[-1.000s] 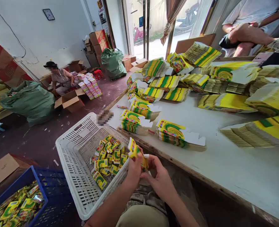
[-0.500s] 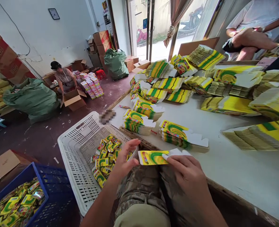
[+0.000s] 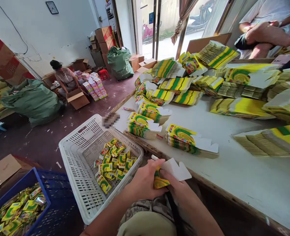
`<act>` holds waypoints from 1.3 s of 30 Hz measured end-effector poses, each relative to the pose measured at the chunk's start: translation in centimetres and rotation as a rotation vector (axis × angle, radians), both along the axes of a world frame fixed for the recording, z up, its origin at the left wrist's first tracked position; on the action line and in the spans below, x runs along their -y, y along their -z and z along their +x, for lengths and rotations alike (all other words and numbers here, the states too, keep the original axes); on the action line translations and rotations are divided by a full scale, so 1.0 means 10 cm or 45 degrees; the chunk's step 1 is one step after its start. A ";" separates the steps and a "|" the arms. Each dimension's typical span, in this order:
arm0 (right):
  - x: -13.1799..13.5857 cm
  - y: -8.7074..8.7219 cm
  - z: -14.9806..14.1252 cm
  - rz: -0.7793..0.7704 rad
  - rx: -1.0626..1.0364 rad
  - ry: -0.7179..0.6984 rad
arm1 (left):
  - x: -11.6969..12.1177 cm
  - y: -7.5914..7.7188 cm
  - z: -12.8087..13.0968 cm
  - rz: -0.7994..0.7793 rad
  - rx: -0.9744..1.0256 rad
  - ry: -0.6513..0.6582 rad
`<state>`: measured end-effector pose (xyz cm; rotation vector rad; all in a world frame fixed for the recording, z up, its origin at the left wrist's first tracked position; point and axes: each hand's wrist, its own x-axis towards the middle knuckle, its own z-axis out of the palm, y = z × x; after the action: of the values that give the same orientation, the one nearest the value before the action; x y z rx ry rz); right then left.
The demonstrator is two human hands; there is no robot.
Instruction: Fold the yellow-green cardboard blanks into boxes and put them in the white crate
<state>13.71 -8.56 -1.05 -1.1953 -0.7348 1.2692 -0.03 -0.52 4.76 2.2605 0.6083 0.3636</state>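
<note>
A yellow-and-green carton (image 3: 160, 182) is gripped between my two hands above my lap, close to the table's front edge. My left hand (image 3: 147, 179) wraps its fingers round the printed end. The thumb of my right hand (image 3: 180, 188) presses on the carton, whose white flap (image 3: 175, 168) sticks out to the upper right. Part of the carton is hidden behind my fingers. Left of my hands stands a white plastic basket (image 3: 72, 164) with several small folded yellow boxes (image 3: 114, 160) inside. On the table, a stack of flat cartons (image 3: 181, 135) lies just beyond my hands.
More carton stacks (image 3: 176, 83) are heaped across the back of the white table (image 3: 233, 177). A blue crate (image 3: 58, 193) of small yellow packs stands lower left. One person (image 3: 66, 78) sits on the floor by an open cardboard box (image 3: 78, 98); another (image 3: 262, 32) sits at upper right.
The folded box held earlier is out of my hands. A flat carton came up in my right hand while my left was open; now both hands grip it, its printed end partly bent.
</note>
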 end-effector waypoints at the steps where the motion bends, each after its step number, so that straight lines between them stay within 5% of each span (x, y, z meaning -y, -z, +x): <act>1: -0.01 0.03 0.00 -0.030 -0.056 -0.046 | 0.00 0.01 0.00 0.028 -0.014 0.017; 4: 0.00 0.04 -0.01 0.068 0.102 -0.003 | -0.02 0.05 -0.02 0.023 -0.074 0.001; 9: 0.06 -0.09 -0.07 0.441 0.902 0.054 | -0.04 0.18 -0.03 -0.082 0.012 -0.071; 13: 0.05 -0.15 -0.03 0.606 1.242 0.185 | -0.05 0.15 -0.04 0.064 0.133 -0.305; 16: 0.02 -0.13 0.06 0.628 1.308 0.245 | -0.07 0.07 -0.10 0.137 0.023 -0.387; 24: 0.07 -0.28 0.34 0.542 1.310 -0.210 | -0.20 -0.04 -0.14 0.141 -0.050 -0.223; 31: -0.04 -0.19 0.22 0.583 1.250 0.062 | -0.22 -0.11 -0.04 0.108 -0.015 -0.267; 39: 0.03 -0.37 0.23 0.518 1.160 -0.141 | -0.21 -0.07 -0.18 0.059 -0.071 -0.186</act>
<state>16.04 -8.82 2.65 -1.3768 -1.6466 0.5520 -1.81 1.62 5.50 2.2830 0.8044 0.3911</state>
